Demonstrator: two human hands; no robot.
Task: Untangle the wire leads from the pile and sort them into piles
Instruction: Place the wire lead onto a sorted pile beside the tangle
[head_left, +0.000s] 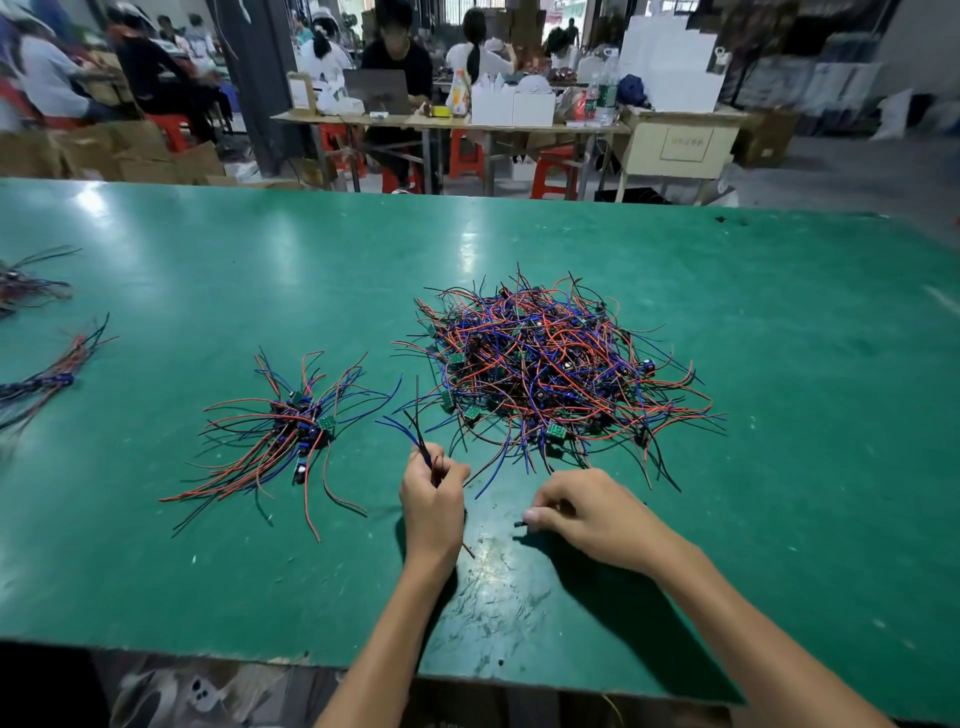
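Behind my bench (779, 322) I saw a busy workshop, with people seated at tables (467, 124) crowded with boxes and bottles, and red stools (553, 174) underneath. Green bench top filled most of my view, scuffed and scratched near its front edge. On it, right of centre, lay the big pile (556, 374) of tangled red, blue and black leads with small green boards mixed in. Left of that, well apart, sat a smaller sorted pile (296, 436), its leads fanning out from a cluster of boards. At the far left edge I saw two more bundles (41, 379), partly cut off by the frame. My left hand (434, 493) was curled round a few dark and blue leads (415, 426) that stuck up from the fist, just beside the big pile's near edge. My right hand (587, 512) hung low over the bench with fingers curled, pinching a small dark piece (521, 525) I couldn't identify.
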